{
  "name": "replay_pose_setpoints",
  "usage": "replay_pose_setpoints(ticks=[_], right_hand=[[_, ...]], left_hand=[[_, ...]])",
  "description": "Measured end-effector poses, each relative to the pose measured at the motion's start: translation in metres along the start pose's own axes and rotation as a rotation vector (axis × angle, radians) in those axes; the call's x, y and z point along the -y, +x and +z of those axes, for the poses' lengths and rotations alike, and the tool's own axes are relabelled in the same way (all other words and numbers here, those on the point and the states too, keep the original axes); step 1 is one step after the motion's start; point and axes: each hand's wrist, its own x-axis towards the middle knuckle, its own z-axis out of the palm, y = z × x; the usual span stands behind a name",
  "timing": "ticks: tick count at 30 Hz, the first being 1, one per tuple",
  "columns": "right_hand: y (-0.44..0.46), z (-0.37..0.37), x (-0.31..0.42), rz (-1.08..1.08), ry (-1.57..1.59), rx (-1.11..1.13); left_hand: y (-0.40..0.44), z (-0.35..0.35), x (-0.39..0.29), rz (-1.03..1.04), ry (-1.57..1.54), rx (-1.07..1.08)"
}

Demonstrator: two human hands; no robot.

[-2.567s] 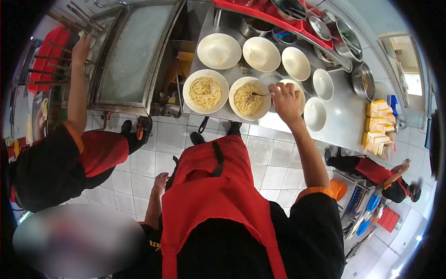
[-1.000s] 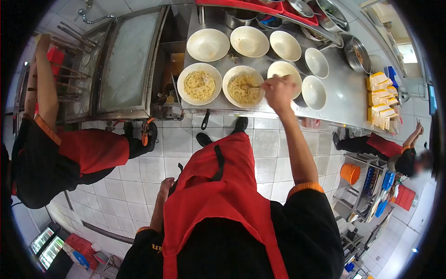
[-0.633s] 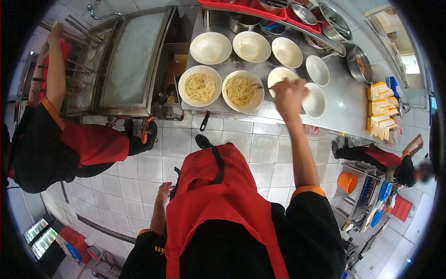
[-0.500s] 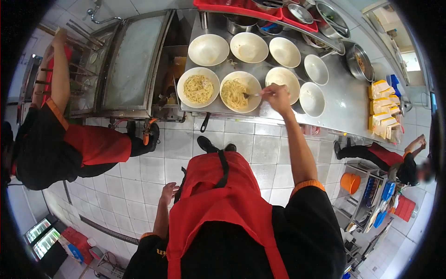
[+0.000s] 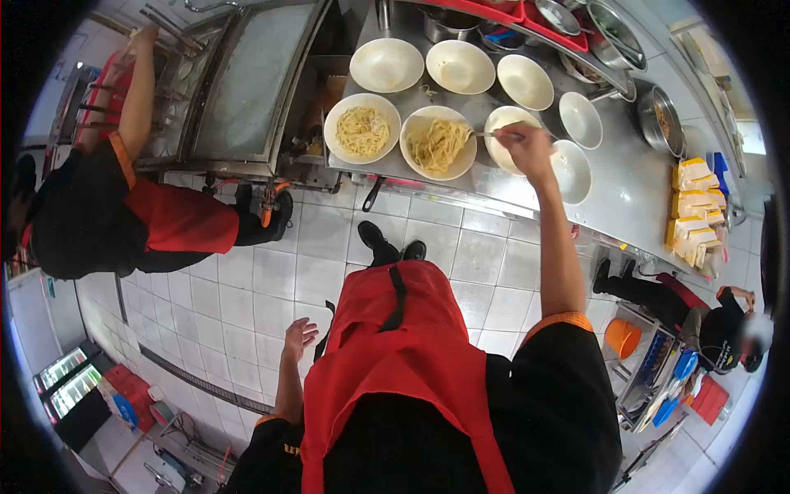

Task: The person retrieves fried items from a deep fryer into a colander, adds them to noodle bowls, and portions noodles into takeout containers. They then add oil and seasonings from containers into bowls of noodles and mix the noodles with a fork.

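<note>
My right hand [image 5: 527, 150] is closed on the handle of a metal utensil [image 5: 485, 134], whose head is in the noodles [image 5: 443, 145] of a white bowl [image 5: 411, 153] at the counter's front edge. Those noodles are lifted into a mound. To its left sits another white bowl [image 5: 332, 142] of noodles [image 5: 362, 132]. Under and beside my hand stands a third front bowl [image 5: 504, 153]; its inside is partly hidden. My left hand [image 5: 300, 335] hangs empty beside my red apron, with its fingers apart.
Several more white bowls [image 5: 387, 66] stand on the steel counter [image 5: 621, 177]. A red tray [image 5: 568, 37] is on the shelf above, yellow-and-white cartons [image 5: 695, 210] at the right end. One co-worker [image 5: 90, 214] reaches over the cooker at left; another [image 5: 716, 329] stands far right.
The noodles in the second bowl have risen into a mound around the utensil. My left hand's fingers have spread more. The far-right person has shifted position, and the view has moved.
</note>
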Motion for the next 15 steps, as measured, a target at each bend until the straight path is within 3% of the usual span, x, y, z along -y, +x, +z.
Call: replay_pose_setpoints(ticks=[1, 2, 4, 5, 7, 9, 10, 11, 13, 15], right_hand=[[-0.005, -0.013, 0.023, -0.034, -0.415, -0.147], [-0.008, -0.010, 0.029, -0.035, -0.417, -0.145], [-0.008, -0.004, 0.039, -0.303, -0.468, -0.353], [-0.010, 0.011, 0.041, -0.214, -0.458, -0.149], [-0.007, 0.050, 0.011, -0.047, -0.298, 0.046], [0.010, 0.057, -0.043, -0.019, 0.356, 0.175], [0.013, 0.055, -0.055, -0.124, 0.534, 0.112], [0.004, 0.017, -0.019, -0.029, 0.243, 0.081], [-0.012, -0.026, 0.036, -0.174, -0.454, -0.186], [-0.016, -0.013, 0.044, -0.166, -0.492, -0.221]], left_hand=[[0.002, 0.001, 0.006, 0.000, -0.006, 0.000], [0.003, 0.001, 0.015, -0.067, 0.029, 0.018], [0.015, 0.001, 0.032, -0.140, 0.093, 0.030], [0.011, 0.004, 0.028, -0.139, 0.097, 0.030], [0.003, 0.010, 0.016, -0.127, 0.011, 0.055], [0.001, 0.015, 0.007, -0.097, 0.000, 0.003], [-0.006, 0.015, 0.004, -0.056, -0.038, -0.019], [-0.012, 0.013, 0.004, -0.017, -0.069, -0.039], [-0.013, 0.013, 0.011, -0.021, -0.069, -0.032], [-0.012, 0.015, 0.011, -0.126, -0.009, -0.024]])
